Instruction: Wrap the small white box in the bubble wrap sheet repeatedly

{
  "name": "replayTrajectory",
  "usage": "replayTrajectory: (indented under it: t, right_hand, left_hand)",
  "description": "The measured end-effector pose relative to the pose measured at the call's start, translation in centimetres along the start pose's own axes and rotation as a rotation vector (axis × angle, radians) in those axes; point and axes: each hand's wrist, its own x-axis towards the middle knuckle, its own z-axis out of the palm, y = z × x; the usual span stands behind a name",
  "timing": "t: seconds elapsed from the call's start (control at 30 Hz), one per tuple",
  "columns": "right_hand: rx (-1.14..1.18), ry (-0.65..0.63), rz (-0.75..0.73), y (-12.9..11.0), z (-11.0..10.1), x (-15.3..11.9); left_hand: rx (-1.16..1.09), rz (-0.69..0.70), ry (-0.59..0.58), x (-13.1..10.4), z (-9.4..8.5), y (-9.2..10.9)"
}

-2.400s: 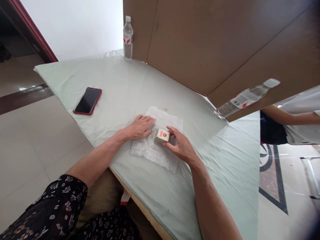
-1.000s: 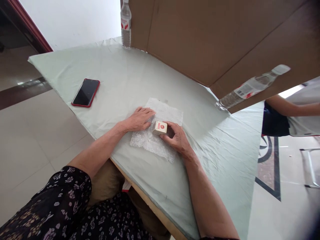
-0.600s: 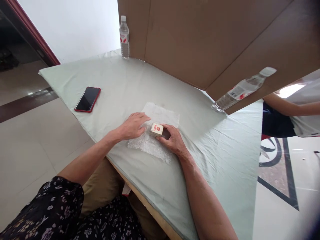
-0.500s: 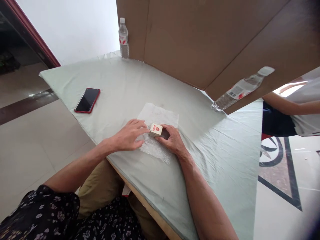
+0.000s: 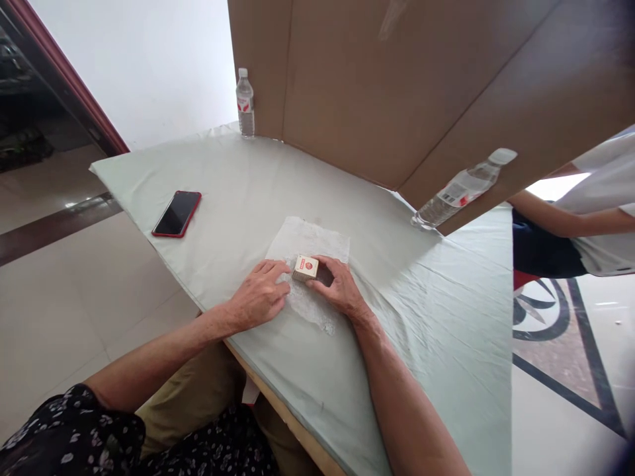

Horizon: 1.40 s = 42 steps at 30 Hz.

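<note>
A small cream box [image 5: 305, 267] with red print stands on a translucent white sheet of bubble wrap [image 5: 317, 238], laid out on the cloth. My right hand [image 5: 340, 284] grips the box from the right, thumb at its near side and fingers at the far side. Just left of the box, my left hand [image 5: 262, 291] has its fingers curled over the left edge of the wrap, which seems pinched there. The wrap under that palm is hidden.
A pale green cloth [image 5: 426, 357] covers the table. At the left lies a red-cased phone [image 5: 177, 213]. An upright water bottle [image 5: 245, 106] and a tilted one [image 5: 461, 192] stand against a brown cardboard panel [image 5: 347, 86]. Beyond the right side is another person's arm [image 5: 550, 215].
My left hand has drawn slightly down and curled its outstretched fingers in at the wrap's left edge. My right hand keeps hold of the box. The camera view has shifted a little.
</note>
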Motion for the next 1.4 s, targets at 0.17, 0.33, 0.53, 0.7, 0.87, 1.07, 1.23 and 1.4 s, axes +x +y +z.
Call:
replayTrajectory:
  t: [0.17, 0.33, 0.53, 0.7, 0.87, 1.07, 1.23, 1.4]
  right_hand:
    - [0.486, 0.051, 0.088, 1.2, -1.6, 0.0]
    - [0.595, -0.073, 0.139, 0.8, -3.8, -0.2]
    - [0.379, -0.029, 0.186, -0.4, -2.8, -0.3]
    - [0.386, 0.055, 0.181, -0.2, -1.6, -0.3]
    - [0.423, 0.044, 0.223, -0.2, -1.6, -0.4]
    - [0.435, 0.076, 0.231, -0.3, -1.5, -0.4]
    - [0.421, 0.102, 0.25, -0.7, -1.6, -0.5]
    - [0.412, 0.107, 0.252, -1.0, -1.7, -0.5]
  left_hand:
    - [-0.35, -0.298, 0.043, 3.6, -0.3, -1.4]
    - [-0.503, -0.514, -0.028, 6.5, 0.4, -2.4]
    - [-0.693, -0.543, -0.015, 5.8, 1.3, -2.8]
    - [-0.699, -0.38, -0.049, 5.2, 0.7, -3.5]
    - [-0.756, -0.376, -0.015, 5.5, 1.1, -2.8]
    - [-0.904, -0.454, 0.024, 5.8, 1.7, -2.1]
    - [-0.953, -0.473, 0.05, 5.7, 2.2, -2.1]
    - [-0.989, -0.501, 0.063, 5.7, 2.2, -2.0]
